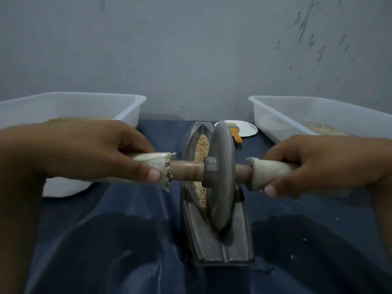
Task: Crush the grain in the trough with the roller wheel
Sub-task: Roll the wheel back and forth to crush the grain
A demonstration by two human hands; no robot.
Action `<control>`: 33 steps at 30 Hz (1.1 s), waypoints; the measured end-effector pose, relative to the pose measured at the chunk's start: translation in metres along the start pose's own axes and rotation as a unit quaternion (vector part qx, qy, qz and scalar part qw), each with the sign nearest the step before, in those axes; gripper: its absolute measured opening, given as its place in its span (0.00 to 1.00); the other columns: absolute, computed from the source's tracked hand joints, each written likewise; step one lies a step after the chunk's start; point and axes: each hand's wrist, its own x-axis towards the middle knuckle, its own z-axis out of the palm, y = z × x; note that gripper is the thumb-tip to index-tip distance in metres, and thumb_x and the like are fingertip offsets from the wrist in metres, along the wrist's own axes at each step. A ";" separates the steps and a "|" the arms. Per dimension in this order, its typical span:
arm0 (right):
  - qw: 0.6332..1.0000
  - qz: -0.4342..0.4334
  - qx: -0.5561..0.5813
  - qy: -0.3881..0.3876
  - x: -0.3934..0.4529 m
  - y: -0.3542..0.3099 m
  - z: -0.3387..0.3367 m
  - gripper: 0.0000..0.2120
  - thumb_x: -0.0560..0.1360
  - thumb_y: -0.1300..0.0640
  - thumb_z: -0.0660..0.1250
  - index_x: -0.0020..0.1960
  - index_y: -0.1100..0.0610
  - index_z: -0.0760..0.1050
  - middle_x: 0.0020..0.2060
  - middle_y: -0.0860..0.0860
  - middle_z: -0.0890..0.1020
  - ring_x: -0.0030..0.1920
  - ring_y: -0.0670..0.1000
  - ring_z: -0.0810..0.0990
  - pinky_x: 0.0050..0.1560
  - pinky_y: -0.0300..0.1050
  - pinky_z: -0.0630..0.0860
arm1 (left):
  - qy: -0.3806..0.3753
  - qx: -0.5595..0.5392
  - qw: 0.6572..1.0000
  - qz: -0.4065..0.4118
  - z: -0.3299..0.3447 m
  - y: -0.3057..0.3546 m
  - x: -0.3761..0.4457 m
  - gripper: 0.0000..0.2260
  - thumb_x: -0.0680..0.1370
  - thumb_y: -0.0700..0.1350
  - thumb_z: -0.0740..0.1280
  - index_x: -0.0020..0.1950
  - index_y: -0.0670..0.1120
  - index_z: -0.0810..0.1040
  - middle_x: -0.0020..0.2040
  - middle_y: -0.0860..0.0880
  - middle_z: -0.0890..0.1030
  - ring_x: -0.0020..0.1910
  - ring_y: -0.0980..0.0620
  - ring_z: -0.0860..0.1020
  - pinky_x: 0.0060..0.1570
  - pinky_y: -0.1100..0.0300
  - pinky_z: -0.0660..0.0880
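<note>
Your left hand (84, 153) and right hand (331, 164) each wrap a cloth-bound end of the axle, roller wheel (220, 177) seated mid-frame in the trough (214, 247) over grain (201, 149); crushing underway; next, press and roll forward.

One head-worn camera looks forward and down, close above both grips on the roller wheel (219, 177), trough (214, 245) running straight ahead between them.

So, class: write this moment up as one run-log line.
left hand: grips handle | right hand: grips handle | roller wheel: upright in trough | grain: in trough beside wheel
</note>
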 end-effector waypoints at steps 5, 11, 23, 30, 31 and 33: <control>0.992 0.024 -0.062 0.110 0.022 0.007 0.011 0.20 0.60 0.32 0.72 0.46 0.42 0.79 0.36 0.44 0.82 0.35 0.42 0.79 0.38 0.42 0.75 | 0.082 -0.008 0.996 -0.018 0.011 0.007 0.014 0.24 0.61 0.77 0.63 0.47 0.64 0.79 0.35 0.61 0.79 0.34 0.64 0.75 0.34 0.59 0.69; 0.971 0.027 -0.078 0.224 0.051 0.010 0.030 0.10 0.70 0.46 0.75 0.45 0.48 0.76 0.40 0.49 0.80 0.42 0.50 0.79 0.46 0.50 0.77 | 0.173 0.025 0.984 -0.028 0.028 0.015 0.029 0.13 0.70 0.62 0.69 0.49 0.57 0.78 0.36 0.56 0.77 0.35 0.60 0.74 0.32 0.61 0.64; 0.997 -0.003 -0.040 0.066 0.015 0.006 0.006 0.22 0.58 0.30 0.72 0.47 0.39 0.79 0.36 0.42 0.83 0.36 0.40 0.80 0.38 0.38 0.73 | 0.064 -0.031 0.997 0.012 0.006 0.001 0.009 0.28 0.55 0.81 0.61 0.47 0.68 0.79 0.32 0.58 0.79 0.30 0.60 0.76 0.34 0.58 0.70; 0.971 0.022 -0.095 0.218 0.046 0.009 0.028 0.12 0.69 0.43 0.74 0.44 0.48 0.76 0.39 0.48 0.80 0.41 0.49 0.78 0.45 0.50 0.75 | 0.166 -0.016 0.985 -0.041 0.023 0.009 0.026 0.15 0.66 0.64 0.71 0.47 0.58 0.80 0.35 0.55 0.78 0.34 0.58 0.75 0.31 0.61 0.63; 0.976 0.024 -0.092 0.197 0.041 0.009 0.024 0.12 0.68 0.43 0.75 0.44 0.47 0.76 0.38 0.47 0.80 0.41 0.48 0.78 0.44 0.49 0.75 | 0.151 -0.018 0.987 -0.041 0.020 0.008 0.023 0.17 0.64 0.67 0.70 0.46 0.59 0.80 0.34 0.54 0.78 0.33 0.58 0.75 0.31 0.61 0.64; 0.990 0.025 -0.072 0.120 0.025 0.006 0.014 0.14 0.64 0.38 0.75 0.44 0.43 0.78 0.37 0.45 0.81 0.39 0.44 0.79 0.41 0.44 0.74 | 0.097 -0.025 0.995 -0.025 0.011 0.004 0.013 0.25 0.58 0.77 0.66 0.45 0.62 0.81 0.33 0.56 0.79 0.33 0.60 0.77 0.32 0.60 0.67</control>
